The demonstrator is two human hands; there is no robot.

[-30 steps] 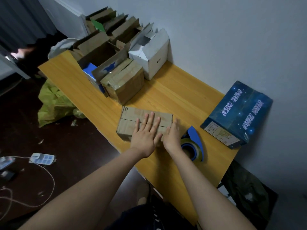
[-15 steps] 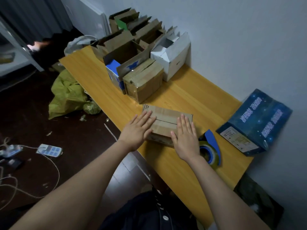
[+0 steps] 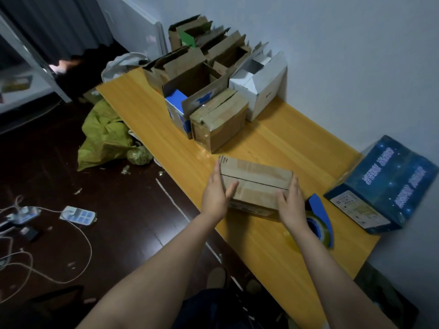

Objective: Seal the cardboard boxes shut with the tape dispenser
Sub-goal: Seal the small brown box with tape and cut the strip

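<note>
A flat brown cardboard box (image 3: 256, 180) lies near the front edge of the yellow wooden table (image 3: 280, 143), its top flaps closed with a dark seam between them. My left hand (image 3: 217, 192) presses against the box's left end with straight fingers, thumb on the top. My right hand (image 3: 291, 201) presses against its right end the same way. The blue tape dispenser (image 3: 319, 220) with its roll lies on the table just right of my right hand, untouched.
A taped brown box (image 3: 219, 122) stands behind, beside a blue-and-white box (image 3: 177, 108), a white box (image 3: 261, 87) and several open cardboard boxes (image 3: 202, 53). A dark blue printed box (image 3: 384, 186) sits at the right. Cables, a power strip (image 3: 77, 214) and a green bag (image 3: 107, 136) cover the floor.
My hands slid from the top of the flat box out to its two ends. The camera view shifted, so the table sits further right in frame.
</note>
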